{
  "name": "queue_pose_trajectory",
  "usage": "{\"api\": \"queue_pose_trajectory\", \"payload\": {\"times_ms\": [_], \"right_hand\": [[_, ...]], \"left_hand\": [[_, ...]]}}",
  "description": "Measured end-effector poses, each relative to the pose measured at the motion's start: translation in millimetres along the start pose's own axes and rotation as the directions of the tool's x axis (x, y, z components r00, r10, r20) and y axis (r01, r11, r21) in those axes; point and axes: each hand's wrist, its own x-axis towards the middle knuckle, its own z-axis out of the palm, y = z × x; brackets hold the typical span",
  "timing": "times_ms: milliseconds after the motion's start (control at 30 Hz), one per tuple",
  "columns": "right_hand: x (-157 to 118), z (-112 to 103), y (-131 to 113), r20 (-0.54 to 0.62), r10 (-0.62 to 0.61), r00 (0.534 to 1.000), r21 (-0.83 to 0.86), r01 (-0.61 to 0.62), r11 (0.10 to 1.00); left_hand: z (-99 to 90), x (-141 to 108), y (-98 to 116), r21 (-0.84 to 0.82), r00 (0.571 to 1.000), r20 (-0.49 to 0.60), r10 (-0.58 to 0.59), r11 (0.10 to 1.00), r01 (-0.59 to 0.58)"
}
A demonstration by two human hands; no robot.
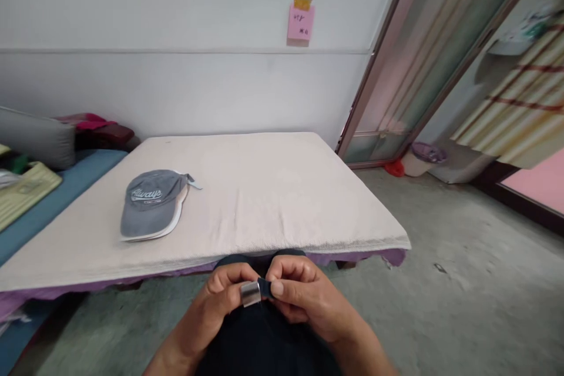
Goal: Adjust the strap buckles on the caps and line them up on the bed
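Over my dark-clothed lap, my left hand (222, 299) pinches a small shiny metal buckle (251, 293) between thumb and fingers. A dark strap (265, 288) comes out of the buckle's right side, and the thumb and fingers of my right hand (304, 294) are closed on it. The two hands are close together, just in front of the bed's near edge. A grey cap (152, 202) with "Always" written on its front lies on the left part of the cream bed cover (282, 188), its brim toward me and its back strap pointing right.
A grey pillow (39, 138) and a yellow-green item (29, 194) lie on a blue surface (94, 167) at the left. A pink note (301, 23) is taped to the wall. Beyond the bed, a bin (420, 158) stands by the sliding door, near a curtain (520, 94).
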Motion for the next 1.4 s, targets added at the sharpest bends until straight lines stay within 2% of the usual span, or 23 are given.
{"api": "queue_pose_trajectory", "payload": {"times_ms": [267, 567, 767, 933, 1100, 1267, 1400], "right_hand": [[-1, -3, 0, 0.028, 0.048, 0.998, -0.013, -0.047, 0.999], [-4, -2, -11, 0.018, 0.051, 0.999, -0.142, -0.048, 0.989], [-5, 2, -14, 0.095, -0.019, 0.995, -0.091, 0.027, 0.995], [-3, 4, -14, 0.132, -0.035, 0.991, -0.058, 0.043, 0.997], [0, 0, -14, 0.114, -0.016, 0.993, -0.102, 0.028, 0.994], [-2, 0, -16, 0.116, -0.023, 0.993, -0.135, 0.039, 0.99], [-3, -1, -19, 0.102, -0.024, 0.995, -0.185, 0.042, 0.982]], "left_hand": [[5.0, 0, 1, 0.044, 0.999, -0.044, -0.021, 0.999, 0.023], [6.9, -5, 3, 0.133, 0.999, -0.023, -0.031, 0.991, 0.033], [7.0, -5, 1, 0.109, 0.997, -0.067, -0.024, 0.994, 0.031], [10.8, -5, 1, 0.094, 1.0, -0.018, -0.015, 0.995, 0.016], [17.9, -5, 6, 0.046, 0.997, 0.072, -0.014, 0.999, 0.011], [19.9, -8, 14, 0.255, 0.993, 0.118, -0.006, 0.967, -0.024], [21.9, -10, 16, 0.283, 1.0, 0.017, -0.009, 0.959, 0.004]]}}
